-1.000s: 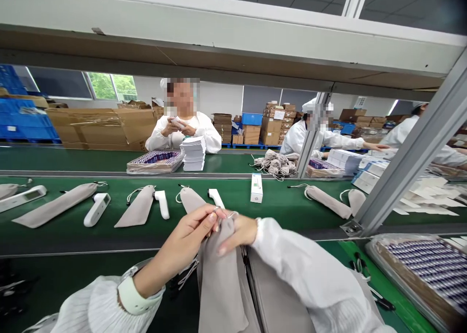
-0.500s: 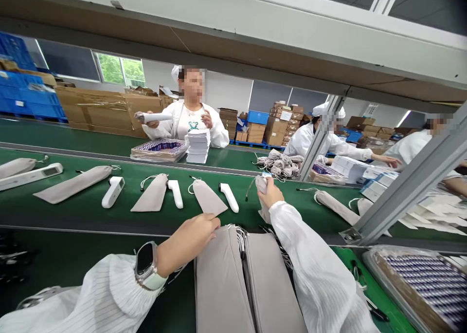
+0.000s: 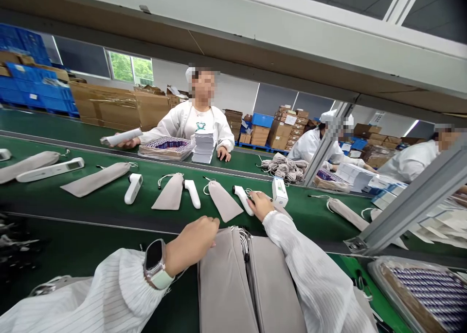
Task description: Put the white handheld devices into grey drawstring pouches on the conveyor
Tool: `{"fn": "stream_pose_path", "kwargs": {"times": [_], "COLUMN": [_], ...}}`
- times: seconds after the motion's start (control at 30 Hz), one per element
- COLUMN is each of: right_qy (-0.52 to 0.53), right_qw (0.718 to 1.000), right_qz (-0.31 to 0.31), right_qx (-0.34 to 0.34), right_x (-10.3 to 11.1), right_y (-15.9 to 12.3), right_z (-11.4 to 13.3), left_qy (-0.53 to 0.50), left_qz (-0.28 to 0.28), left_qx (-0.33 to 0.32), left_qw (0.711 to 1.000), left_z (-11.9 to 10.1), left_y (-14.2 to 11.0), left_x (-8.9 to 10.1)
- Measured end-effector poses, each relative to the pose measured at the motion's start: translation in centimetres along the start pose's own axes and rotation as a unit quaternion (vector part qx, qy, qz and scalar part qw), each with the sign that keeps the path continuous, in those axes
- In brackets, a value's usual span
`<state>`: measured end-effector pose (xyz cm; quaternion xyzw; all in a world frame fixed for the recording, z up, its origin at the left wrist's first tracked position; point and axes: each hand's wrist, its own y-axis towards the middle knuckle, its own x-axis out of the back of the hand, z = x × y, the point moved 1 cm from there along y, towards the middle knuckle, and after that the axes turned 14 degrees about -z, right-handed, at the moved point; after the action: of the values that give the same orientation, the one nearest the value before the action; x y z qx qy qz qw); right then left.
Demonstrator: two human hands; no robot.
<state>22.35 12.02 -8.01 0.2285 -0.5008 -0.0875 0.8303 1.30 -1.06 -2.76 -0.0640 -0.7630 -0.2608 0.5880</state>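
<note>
My right hand is closed on the upper end of a grey drawstring pouch lying on the green belt. Its fingertips are close beside a white handheld thermometer. A small white box stands just behind the pouch. My left hand, with a watch at the wrist, is closed at the far left corner of a stack of flat grey pouches. What its curled fingers hold, if anything, is hidden. Another pouch and a second thermometer lie farther left.
A metal post slants across the right side, under an overhead shelf. A wrapped tray of patterned items sits at the lower right. Across the line, a co-worker holds a white roll-like item beside a paper stack.
My right hand has lowered the pouch onto the belt and shifted left towards the thermometer; the white box now shows clearly. My left fingers have curled in. The co-worker's held item moved left.
</note>
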Motion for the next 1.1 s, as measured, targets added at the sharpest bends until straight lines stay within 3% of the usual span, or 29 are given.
{"fn": "stream_pose_path", "kwargs": {"times": [0.2, 0.33, 0.4, 0.53, 0.6, 0.73, 0.9, 1.0, 1.1], "right_qy": [0.132, 0.27, 0.4, 0.666, 0.695, 0.714, 0.705, 0.649, 0.531], "right_qw": [0.987, 0.949, 0.898, 0.727, 0.703, 0.689, 0.692, 0.745, 0.816], "right_qz": [0.011, 0.007, 0.004, 0.035, 0.048, 0.066, 0.116, 0.134, 0.229], "right_qx": [-0.093, -0.164, -0.185, -0.164, -0.143, -0.108, -0.104, -0.081, -0.009], "right_x": [-1.8, -0.4, 1.5, 6.0, 7.6, 8.6, 7.6, 6.7, 5.6], "right_y": [0.2, 1.0, 1.4, 1.1, 0.4, -1.5, -2.4, -2.4, -3.2], "right_z": [-1.3, -1.4, -0.4, 3.5, 5.4, 8.2, 9.3, 9.1, 9.4], "left_qy": [-0.073, -0.202, -0.228, -0.253, -0.277, -0.311, -0.328, -0.313, -0.288], "left_qz": [0.025, 0.044, 0.033, 0.021, 0.022, -0.006, -0.049, -0.115, -0.162], "left_qx": [-0.022, -0.022, 0.0, 0.011, -0.009, -0.043, -0.048, -0.017, 0.011], "left_qw": [0.997, 0.978, 0.973, 0.967, 0.961, 0.949, 0.942, 0.943, 0.944], "left_z": [-0.4, -1.3, -1.6, -1.9, -2.1, -2.4, -2.3, -1.9, -1.3], "left_y": [0.2, 0.4, 0.5, 0.6, 0.6, 0.8, 1.0, 1.2, 1.5], "left_x": [1.3, 2.9, 3.2, 3.2, 3.2, 3.4, 3.2, 3.0, 2.5]}}
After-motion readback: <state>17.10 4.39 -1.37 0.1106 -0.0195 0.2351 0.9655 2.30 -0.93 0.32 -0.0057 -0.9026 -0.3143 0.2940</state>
